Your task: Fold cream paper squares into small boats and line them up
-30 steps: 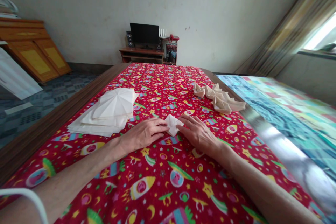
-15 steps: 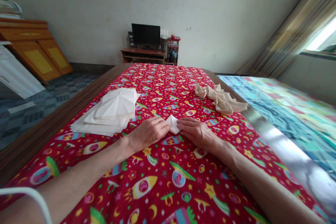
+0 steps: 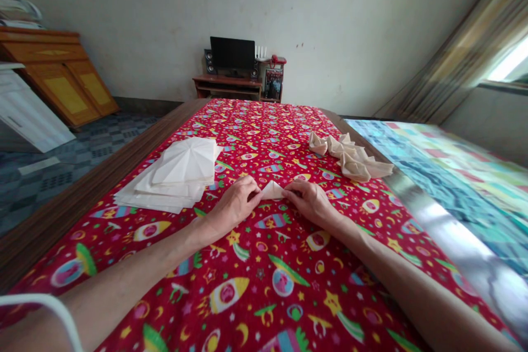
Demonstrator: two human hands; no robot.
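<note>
A small piece of folded white paper (image 3: pixel 273 191) lies on the red patterned cloth between my hands, its shape now a low triangle with the point facing away. My left hand (image 3: pixel 241 196) pinches its left corner between thumb and fingers. At the opposite corner, my right hand (image 3: pixel 308 198) has the same kind of pinch. Left of my hands rests a stack of creased white paper sheets (image 3: pixel 185 162), the top one marked with creases fanning from a point. Several folded cream paper pieces (image 3: pixel 355 160) sit in a cluster on the right side.
The red cloth (image 3: pixel 264 253) covers most of a long brown table (image 3: pixel 136 146). Beyond its far end stands a desk with a monitor (image 3: pixel 232 53). A bed with a checked cover (image 3: pixel 437 176) is on the right, and a wooden cabinet (image 3: pixel 68 88) on the left. A white cable (image 3: pixel 49 300) crosses the lower left.
The white paper has gone from a diamond shape to a low triangle. Both hands have shifted from lying over its sides to pinching its corners.
</note>
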